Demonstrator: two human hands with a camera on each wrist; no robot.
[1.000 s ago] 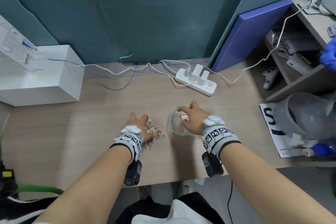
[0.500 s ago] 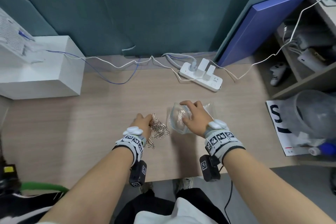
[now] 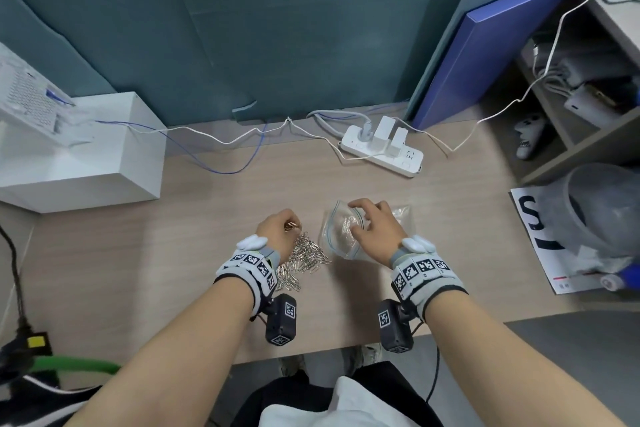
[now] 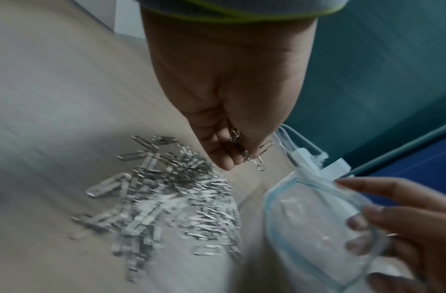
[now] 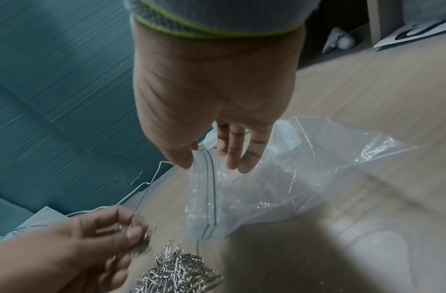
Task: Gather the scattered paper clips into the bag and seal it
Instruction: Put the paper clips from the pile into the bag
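Wood-grain counter (image 3: 194, 239) carries a heap of paper clips (image 3: 306, 258). My left hand (image 3: 277, 236) pinches several clips above it; my right hand (image 3: 375, 230) pinches the clear bag (image 3: 341, 236) at its rim.

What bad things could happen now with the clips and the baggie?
Clips dangle loose from the left hand, so some could drop on the way to the bag.

The right hand only pinches the bag's rim, and the mouth sags. It may not be wide enough, and clips could miss.

The big pile on the table sits right under the left wrist, which could scatter it.
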